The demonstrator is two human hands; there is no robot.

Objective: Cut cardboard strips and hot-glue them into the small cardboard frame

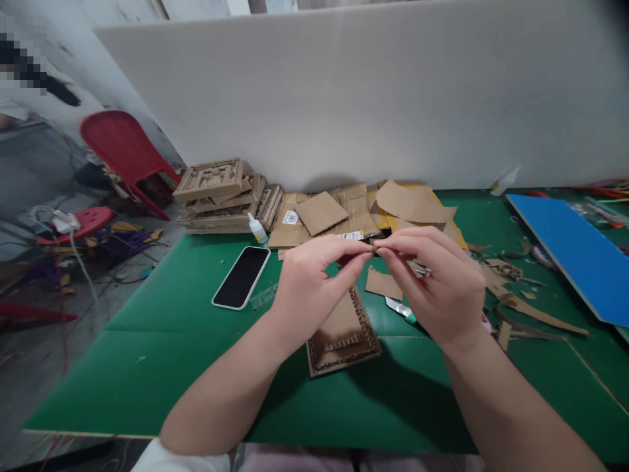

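Note:
My left hand [317, 285] and my right hand [439, 282] meet fingertip to fingertip above the green table. Between their pinched fingers is a tiny brown piece [374, 249], mostly hidden, that looks like cardboard. A thin metallic tool shows partly inside my right hand's curled fingers. Below my hands lies a rectangular cardboard panel [344, 328] with a textured raised border and a short ridged strip [343, 343] near its front edge. My left hand covers part of the panel.
A phone [241, 278], a clear ruler [264, 297] and a glue bottle [257, 229] lie or stand left. Carved cardboard panels [216, 180] are stacked behind. A cutter [400, 309], cardboard scraps [535, 311] and a blue board [574, 252] are right.

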